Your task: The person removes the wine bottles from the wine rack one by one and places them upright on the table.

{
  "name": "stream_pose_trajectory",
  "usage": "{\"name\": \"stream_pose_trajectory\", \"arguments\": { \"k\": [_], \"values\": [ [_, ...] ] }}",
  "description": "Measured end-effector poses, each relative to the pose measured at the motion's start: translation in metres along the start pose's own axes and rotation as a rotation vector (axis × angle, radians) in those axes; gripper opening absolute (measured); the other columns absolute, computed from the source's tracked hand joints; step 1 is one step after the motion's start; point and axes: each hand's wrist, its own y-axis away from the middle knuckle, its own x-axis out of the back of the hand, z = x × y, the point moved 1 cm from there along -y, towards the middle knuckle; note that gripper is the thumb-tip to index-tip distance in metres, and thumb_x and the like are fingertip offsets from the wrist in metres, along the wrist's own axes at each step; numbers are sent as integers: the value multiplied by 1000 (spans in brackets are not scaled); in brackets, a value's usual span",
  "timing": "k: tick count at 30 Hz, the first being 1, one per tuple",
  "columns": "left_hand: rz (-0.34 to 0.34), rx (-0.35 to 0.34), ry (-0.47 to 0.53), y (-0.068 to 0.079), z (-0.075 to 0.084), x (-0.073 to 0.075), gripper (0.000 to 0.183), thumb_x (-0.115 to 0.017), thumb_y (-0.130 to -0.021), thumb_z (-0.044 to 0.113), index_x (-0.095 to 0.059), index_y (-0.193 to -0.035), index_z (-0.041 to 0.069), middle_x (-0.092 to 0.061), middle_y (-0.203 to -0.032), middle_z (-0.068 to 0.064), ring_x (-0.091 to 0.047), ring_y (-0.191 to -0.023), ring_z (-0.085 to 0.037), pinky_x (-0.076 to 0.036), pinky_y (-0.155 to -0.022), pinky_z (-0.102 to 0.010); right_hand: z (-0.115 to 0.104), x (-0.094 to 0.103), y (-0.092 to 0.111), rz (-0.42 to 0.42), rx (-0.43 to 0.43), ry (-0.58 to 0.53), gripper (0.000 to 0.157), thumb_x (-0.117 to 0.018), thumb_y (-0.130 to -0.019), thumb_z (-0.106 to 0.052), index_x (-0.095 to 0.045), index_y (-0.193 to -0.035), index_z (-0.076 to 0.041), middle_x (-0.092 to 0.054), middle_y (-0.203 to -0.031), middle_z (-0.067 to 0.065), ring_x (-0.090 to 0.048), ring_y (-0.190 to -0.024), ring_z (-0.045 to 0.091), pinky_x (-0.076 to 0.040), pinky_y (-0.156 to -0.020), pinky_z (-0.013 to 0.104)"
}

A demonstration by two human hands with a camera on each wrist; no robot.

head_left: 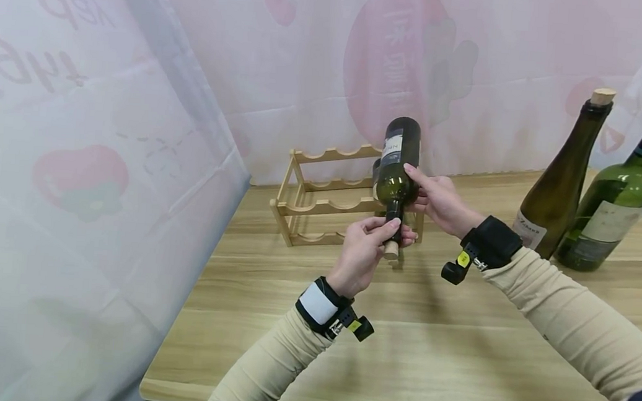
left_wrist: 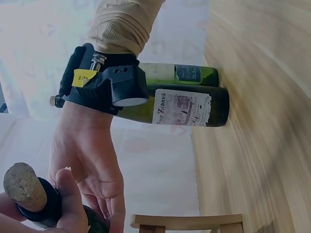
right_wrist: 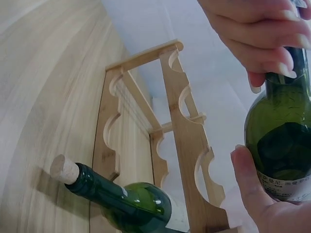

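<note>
White curtain point(head_left: 296, 68) fabric, printed with faded red fruit and pale lettering, hangs behind and to the left of everything. Before it spreads a light wooden surface point(head_left: 455, 359), its grain running in long bands. Toward the back stands a two-tier wooden rack point(head_left: 326, 207) with scalloped rails. Over to the right, a tall brown bottle point(head_left: 557, 180) and a green bottle point(head_left: 611, 211) stand upright close together, both corked and labelled. Near the rack's right end a lying bottle point(right_wrist: 141, 208) rests in the lower tier, its corked neck jutting out at the front.

Above that one, at the rack's right end, the held bottle point(head_left: 401, 153) is carried with its base toward the curtain and its neck toward the person; from this angle it is hard to say whether it touches the upper rail. Both hands grip it: the right hand point(head_left: 441, 202) has its thumb on the bottle's shoulder and its fingers around the far side, while the left hand point(head_left: 362, 253) pinches the neck between thumb and fingers. Black straps point(head_left: 491, 242) circle both wrists. Smallest is the pale cork point(head_left: 391, 250), protruding just past the left hand.
</note>
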Motion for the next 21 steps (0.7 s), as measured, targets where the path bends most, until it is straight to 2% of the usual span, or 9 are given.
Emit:
{"name": "stream_pose_trajectory", "arguments": {
  "k": [9, 15, 18, 21],
  "values": [
    [-15, -12, 10, -1, -2, -5, 22, -57, -96, 8, -59, -112, -8, -69, -90, -14, -71, -79, -15, -57, -86, -33, -4, 3, 4, 6, 0, -21, 59, -55, -96, -39, -43, -130, 9, -71, -87, 2, -69, -79, 12, -57, -76, 25],
    [-11, -10, 13, -1, -3, -7, 22, -57, -96, 8, -60, -112, -8, -68, -90, -14, -71, -79, -15, -57, -86, -34, -4, 6, 5, -12, 7, 3, 63, -53, -97, -40, -40, -134, 9, -72, -88, 0, -69, -80, 10, -57, -77, 24],
    [-11, -5, 18, -1, -3, -8, 23, -57, -96, 8, -60, -112, -8, -68, -94, -18, -71, -79, -16, -57, -86, -34, -3, 7, 7, -9, 21, 85, 67, -49, -99, -44, -39, -136, 11, -72, -88, -4, -69, -82, 8, -56, -79, 22],
    [-15, -5, 22, 0, -2, -8, 23, -57, -96, 9, -60, -112, -7, -68, -93, -16, -71, -79, -16, -57, -86, -34, -3, 6, 13, 44, 102, 269, 65, -39, -102, -45, -44, -133, 12, -69, -94, -2, -67, -86, 7, -55, -87, 26]
  ]
}}
